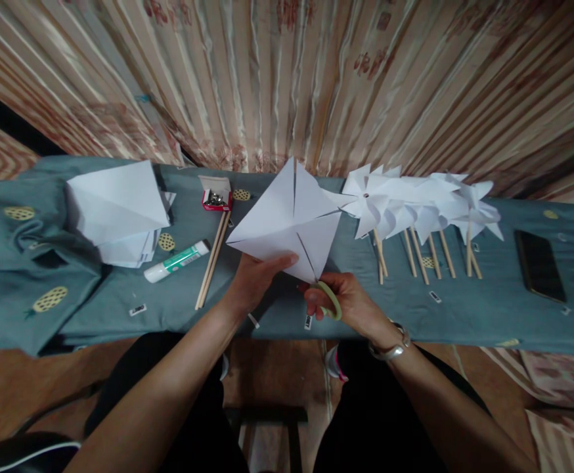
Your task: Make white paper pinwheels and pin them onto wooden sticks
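A white paper square [272, 226], turned like a diamond, has slits running in from its corners toward the middle. My left hand [262, 272] grips its lower left edge, the thumb on top and the fingers underneath. In my right hand [343, 299] are scissors [333, 303] with light green handles, fingers through the loops. The scissors' blades lie at the paper's lower right corner, in line with a slit there, mostly hidden by the paper. Just left of the paper, two wooden sticks [213, 259] lie side by side on the cloth.
Several white paper pinwheels [390, 203] on wooden sticks lie at the right, with a black phone [540, 264] beyond them. To the left are stacked paper sheets [119, 203], a glue stick [176, 261] and an open red box [217, 197] of small metal pieces. A striped curtain [287, 85] hangs behind the cloth-covered table [494, 295].
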